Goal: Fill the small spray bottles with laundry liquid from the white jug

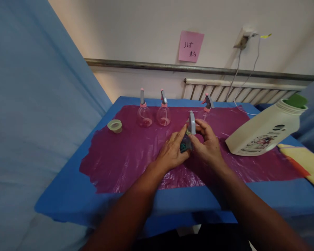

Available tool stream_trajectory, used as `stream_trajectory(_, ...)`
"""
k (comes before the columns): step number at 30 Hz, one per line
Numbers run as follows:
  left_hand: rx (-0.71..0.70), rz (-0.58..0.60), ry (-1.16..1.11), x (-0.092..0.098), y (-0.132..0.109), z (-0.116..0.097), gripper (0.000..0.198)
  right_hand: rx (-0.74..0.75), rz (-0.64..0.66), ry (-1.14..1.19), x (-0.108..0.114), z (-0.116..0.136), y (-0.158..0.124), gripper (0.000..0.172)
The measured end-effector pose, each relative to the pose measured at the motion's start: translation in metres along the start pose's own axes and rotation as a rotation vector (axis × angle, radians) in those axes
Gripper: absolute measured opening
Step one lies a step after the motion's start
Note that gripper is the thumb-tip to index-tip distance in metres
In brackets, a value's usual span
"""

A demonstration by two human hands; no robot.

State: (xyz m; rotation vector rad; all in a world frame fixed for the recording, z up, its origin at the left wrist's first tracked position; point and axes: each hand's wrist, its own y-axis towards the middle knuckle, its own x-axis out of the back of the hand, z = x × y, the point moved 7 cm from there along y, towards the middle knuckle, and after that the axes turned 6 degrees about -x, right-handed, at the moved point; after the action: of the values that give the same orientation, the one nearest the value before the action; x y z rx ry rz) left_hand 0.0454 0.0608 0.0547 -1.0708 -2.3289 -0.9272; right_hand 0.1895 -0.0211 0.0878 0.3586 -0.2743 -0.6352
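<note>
Left hand (171, 153) & right hand (208, 143) are both pinching a spray head (191, 122) mid-table. Free purple sheet (125, 157) is lying on their left, jug (264, 134) is crowding the right.

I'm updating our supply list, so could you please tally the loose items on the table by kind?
Clear spray bottles: 3
Grey trigger sprayer, held by left hand and right hand: 1
White jug: 1
Loose green cap: 1
Yellow cloth: 1
Total: 7
</note>
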Motion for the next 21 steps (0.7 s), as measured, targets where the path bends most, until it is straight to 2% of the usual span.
stream_trajectory(4,-0.011,-0.013,0.0,-0.001,0.0,0.002,0.112,-0.012,-0.046,0.035,-0.001,-0.001,0.005,0.062)
stream_trajectory(8,-0.018,-0.014,0.001,0.0,0.0,0.0,0.114,-0.007,0.008,0.05,-0.004,0.0,0.003,0.064)
stream_trajectory(17,-0.024,-0.02,0.056,0.0,-0.001,0.0,0.116,0.068,-0.029,-0.06,-0.001,0.011,0.003,0.048)
stream_trajectory(21,0.024,-0.035,0.082,-0.001,-0.001,0.004,0.123,0.069,-0.037,-0.076,-0.002,0.012,0.003,0.043)
